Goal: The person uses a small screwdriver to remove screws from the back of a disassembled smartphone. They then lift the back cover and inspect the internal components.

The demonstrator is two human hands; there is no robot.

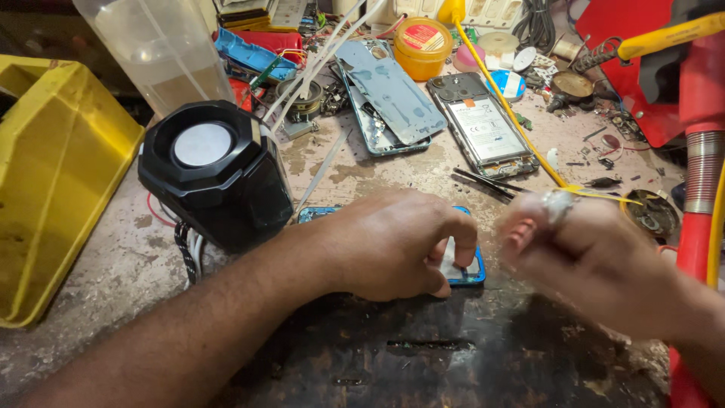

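Observation:
A blue-edged phone (467, 273) lies flat on the worn workbench, mostly covered by my left hand (396, 242). That hand presses down on it, fingers curled over its right end, where a pale patch shows. My right hand (585, 253) hovers just right of the phone, blurred by motion, with a ring on one finger. Its fingers are curled, and I cannot tell whether they pinch anything. A yellow cable (506, 106) runs from the back of the bench down toward this hand.
A black speaker (215, 174) stands left of my left arm, a yellow bin (53, 181) beyond it. Behind lie an opened phone (483, 125), a loose back cover (393, 91), tweezers (483, 181), an orange jar (423, 45) and small parts. Red equipment (695, 91) stands at right.

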